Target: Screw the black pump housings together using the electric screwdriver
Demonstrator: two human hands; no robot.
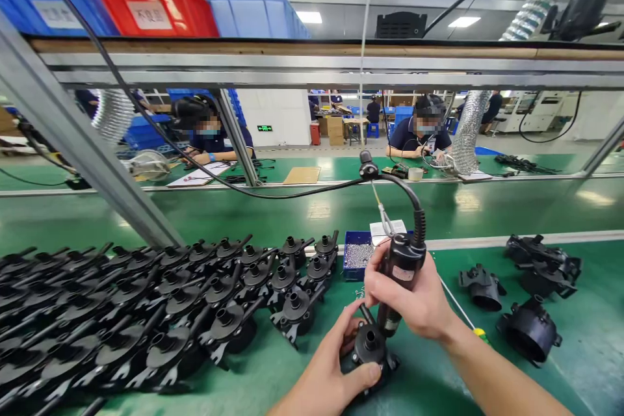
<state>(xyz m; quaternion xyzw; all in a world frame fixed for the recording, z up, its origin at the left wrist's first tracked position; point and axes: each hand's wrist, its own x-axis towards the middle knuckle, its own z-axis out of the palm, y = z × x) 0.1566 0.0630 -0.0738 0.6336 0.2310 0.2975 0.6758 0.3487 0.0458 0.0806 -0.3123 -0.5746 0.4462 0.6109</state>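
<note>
My right hand (409,292) is wrapped round a black electric screwdriver (403,266), which hangs from a cord and a wire hook and points down. Its lower end is at the edge of a round black plastic housing (366,341) with a short spout on top. Whether the bit touches a screw there is hidden. My left hand (336,364) grips that housing on the green bench, thumb in front and fingers behind. Just beyond my hands stands a blue box (358,257) of small metal screws, with a few loose screws (359,294) beside it.
Many similar black housings (178,299) stand in rows on the left. Several open black parts (529,331) lie at right, near a long thin screwdriver (480,333). A metal frame (312,71) carries blue and red bins (151,10). Two people work across the bench.
</note>
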